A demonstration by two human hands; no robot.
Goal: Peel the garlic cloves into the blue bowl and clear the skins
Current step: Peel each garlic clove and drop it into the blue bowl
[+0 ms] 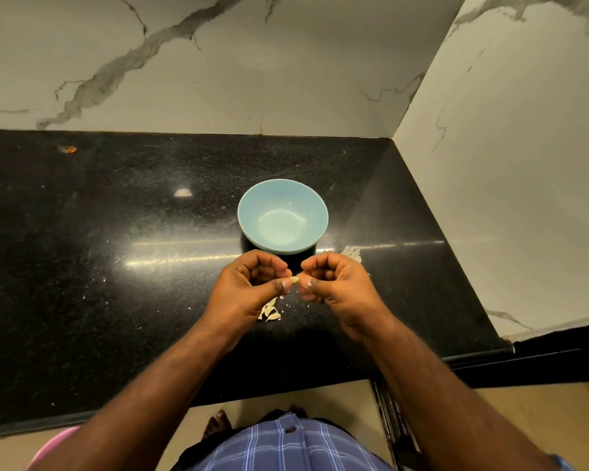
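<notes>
Garlic clove, one, sits pinched at the tip of the left hand, thumb and curled fingers closed round it; the right hand pinches at its free end, likely a skin flake. It looks small, light, firm and slippery, best held by its sides. Below the left fingers lies one cluster of loose cloves, perhaps four. Beyond both hands' fingertips stands one blue bowl, seemingly holding nothing.

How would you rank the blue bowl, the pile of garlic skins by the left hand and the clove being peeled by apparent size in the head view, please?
1. blue bowl
2. pile of garlic skins, partly hidden by the left hand
3. clove, only its tip showing
</notes>
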